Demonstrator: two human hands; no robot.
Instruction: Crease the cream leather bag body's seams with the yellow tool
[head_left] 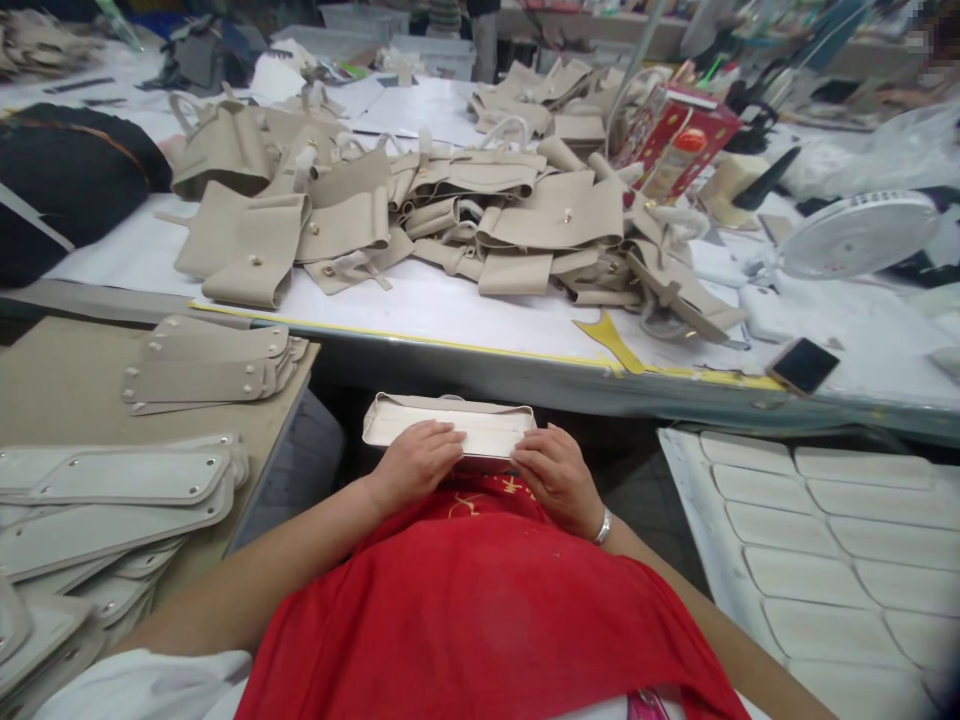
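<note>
Both hands, left hand and right hand, grip one beige panel below the bench, unfinished, with a big pile left.

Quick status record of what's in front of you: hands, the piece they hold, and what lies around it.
left hand: rests on the left part of the beige panel, fingers on top
right hand: on the panel's right end, bracelet at the wrist
beige panel: long, flat, raised edges, held against the red apron
left side table: stacks of flat strips with studs
right: tray of pale oval pieces
worktable: heap of folded beige parts, phone, fan
</note>
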